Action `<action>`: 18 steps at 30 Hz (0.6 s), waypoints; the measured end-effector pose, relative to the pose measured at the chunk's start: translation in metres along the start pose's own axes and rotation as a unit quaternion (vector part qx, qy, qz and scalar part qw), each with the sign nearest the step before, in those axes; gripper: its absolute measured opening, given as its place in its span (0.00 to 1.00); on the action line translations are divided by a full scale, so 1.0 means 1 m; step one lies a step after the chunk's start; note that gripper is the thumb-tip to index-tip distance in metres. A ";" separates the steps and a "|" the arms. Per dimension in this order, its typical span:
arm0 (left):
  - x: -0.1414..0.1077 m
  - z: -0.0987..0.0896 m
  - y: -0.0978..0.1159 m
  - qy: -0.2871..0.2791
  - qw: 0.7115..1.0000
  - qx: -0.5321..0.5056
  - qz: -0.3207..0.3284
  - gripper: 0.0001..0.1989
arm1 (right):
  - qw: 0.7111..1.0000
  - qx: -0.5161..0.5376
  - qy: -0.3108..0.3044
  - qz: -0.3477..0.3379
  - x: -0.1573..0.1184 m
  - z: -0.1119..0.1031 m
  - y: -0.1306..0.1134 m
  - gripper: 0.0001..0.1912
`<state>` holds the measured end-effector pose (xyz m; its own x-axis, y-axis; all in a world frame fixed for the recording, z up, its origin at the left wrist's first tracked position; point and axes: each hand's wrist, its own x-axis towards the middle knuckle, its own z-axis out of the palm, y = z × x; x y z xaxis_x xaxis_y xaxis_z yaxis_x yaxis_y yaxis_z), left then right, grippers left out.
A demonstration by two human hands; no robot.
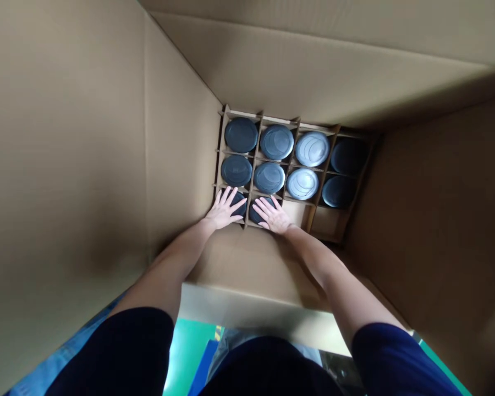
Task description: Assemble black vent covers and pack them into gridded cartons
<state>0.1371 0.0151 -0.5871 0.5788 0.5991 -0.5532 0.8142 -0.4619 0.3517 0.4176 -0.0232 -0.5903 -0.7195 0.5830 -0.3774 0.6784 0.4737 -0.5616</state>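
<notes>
Deep inside a large cardboard box, a cardboard divider grid (291, 161) holds several round, dark items in its compartments. My left hand (224, 209) lies with fingers spread over the dark item (241, 204) in the nearest-row compartment at the far left. Beside it, my right hand (273, 214) rests with spread fingers on the neighbouring dark item (256, 215). Two compartments of the nearest row, at the right, show bare cardboard and no dark item. The middle and back rows have a dark item in each of their compartments.
Tall cardboard walls (181, 132) surround the grid on the left, back and right. The box's near wall (247, 258) passes beneath my forearms. Below its edge, a green floor (190, 346) and a blue object (204, 367) show.
</notes>
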 end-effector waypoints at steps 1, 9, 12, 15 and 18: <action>0.002 0.002 -0.001 -0.001 1.000 0.002 -0.001 0.36 | 1.000 0.005 -0.003 -0.003 0.000 0.000 0.000 0.39; 0.008 -0.022 0.013 -0.022 0.997 0.072 -0.010 0.38 | 0.991 0.019 -0.048 0.127 -0.007 -0.043 -0.024 0.38; 0.010 -0.043 0.042 -0.068 0.991 0.099 -0.057 0.39 | 0.976 0.044 -0.117 0.176 -0.020 -0.084 -0.044 0.34; 0.006 -0.060 0.085 -0.136 0.972 0.083 -0.173 0.43 | 0.968 0.088 -0.158 0.176 -0.061 -0.132 -0.077 0.22; -0.004 -0.070 0.124 -0.183 0.959 0.085 -0.197 0.50 | 0.972 0.133 -0.101 0.168 -0.141 -0.169 -0.118 0.18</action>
<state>0.2389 0.0010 -0.4883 0.1480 0.4931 -0.8573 0.9295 -0.3654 -0.0497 0.4641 -0.0501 -0.3464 -0.4973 0.5217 -0.6932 0.8364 0.0761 -0.5428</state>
